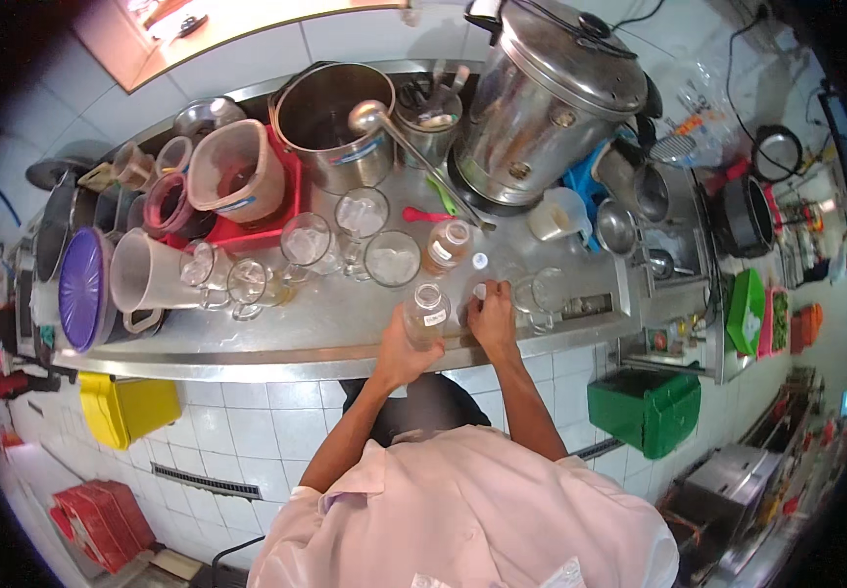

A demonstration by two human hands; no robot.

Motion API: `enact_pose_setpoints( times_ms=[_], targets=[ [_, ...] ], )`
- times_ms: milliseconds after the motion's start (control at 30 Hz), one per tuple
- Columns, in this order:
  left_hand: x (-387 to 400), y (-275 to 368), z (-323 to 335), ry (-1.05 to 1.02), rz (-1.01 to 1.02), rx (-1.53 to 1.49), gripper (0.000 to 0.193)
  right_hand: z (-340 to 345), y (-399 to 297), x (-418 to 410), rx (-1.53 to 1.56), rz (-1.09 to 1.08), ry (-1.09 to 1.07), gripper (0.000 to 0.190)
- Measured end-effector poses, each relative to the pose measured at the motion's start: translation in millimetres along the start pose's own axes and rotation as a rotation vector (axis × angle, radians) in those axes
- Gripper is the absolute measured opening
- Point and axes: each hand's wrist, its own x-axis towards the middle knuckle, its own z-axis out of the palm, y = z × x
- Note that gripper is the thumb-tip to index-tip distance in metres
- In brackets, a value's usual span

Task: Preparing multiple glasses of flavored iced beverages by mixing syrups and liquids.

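My left hand (406,358) is closed around a clear bottle (427,307) with a small label, its mouth uncovered, at the counter's front edge. To the right, my right hand (495,314) has its fingertips at a small white cap (479,292). Behind the held bottle stands another uncapped bottle (447,248) with amber liquid. A second white cap (480,260) lies beside that one. Several glass mugs of ice, one of them this mug (392,259), stand to the left. An upturned-looking clear glass mug (547,290) is right of my right hand.
A steel urn (552,103), a large pot (335,125) and a ladle (401,140) are at the back. Left are a plastic pitcher (145,272), a tub (237,170) in a red tray and a purple lid (80,289). A plastic jug (557,214) stands right.
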Motion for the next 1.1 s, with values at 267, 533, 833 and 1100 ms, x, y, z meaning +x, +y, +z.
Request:
enact_pose_setpoints(
  times_ms=[267, 533, 833, 1100],
  targets=[
    [-4, 55, -23, -0.093, 0.158, -0.388, 0.083, -11, 2, -2, 0.062, -0.078, -0.025, 0.031],
    [-8, 91, -57, -0.048, 0.183, -0.474, 0.088, -7, 12, -6, 0.074, -0.120, -0.090, 0.033],
    [-30, 66, -81, 0.097, 0.130, -0.306, 0.090, -6, 14, -5, 0.028, -0.105, -0.129, 0.035],
    [-14, 77, -25, -0.096, 0.108, -0.134, 0.080, -87, -43, -15, 0.739, 0.082, 0.009, 0.027]
  ],
)
